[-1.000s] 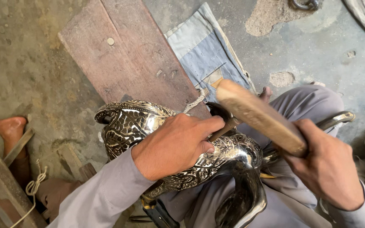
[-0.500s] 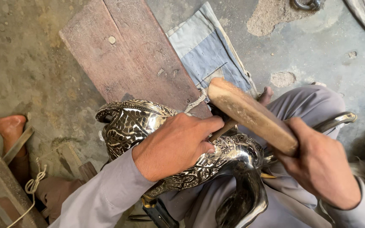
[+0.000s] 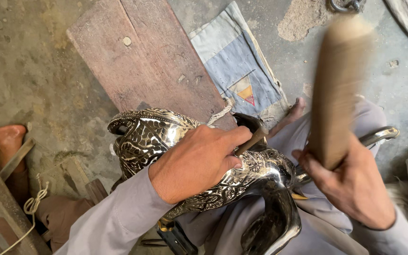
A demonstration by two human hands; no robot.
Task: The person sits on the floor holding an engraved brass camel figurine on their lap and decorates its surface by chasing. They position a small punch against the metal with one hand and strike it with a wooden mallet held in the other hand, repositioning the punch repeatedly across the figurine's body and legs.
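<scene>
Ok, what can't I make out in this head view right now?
- Wooden mallet: motion-blurred, its head shape unclear, its grip covered by the right hand.
- Chisel: its tip is hidden behind the left hand, so contact with the engraved metal vessel cannot be confirmed.
- Vessel's lower part: covered by the forearm and cut off by the bottom edge.
- Iron ring: cut off by the top edge.

Engraved metal bird figure (image 3: 166, 141) lies across the lap, under the left hand (image 3: 197, 160). Chisel (image 3: 251, 140) pokes out of that hand, tip on the figure. Wooden mallet (image 3: 336, 89) rises above the right hand (image 3: 350, 189), right of the chisel. Wooden plank (image 3: 142, 61) lies beyond the left hand; cloth patch (image 3: 242, 71) beside it, between both hands and farther off. Bare foot (image 3: 5, 139) far left of the left hand.
</scene>
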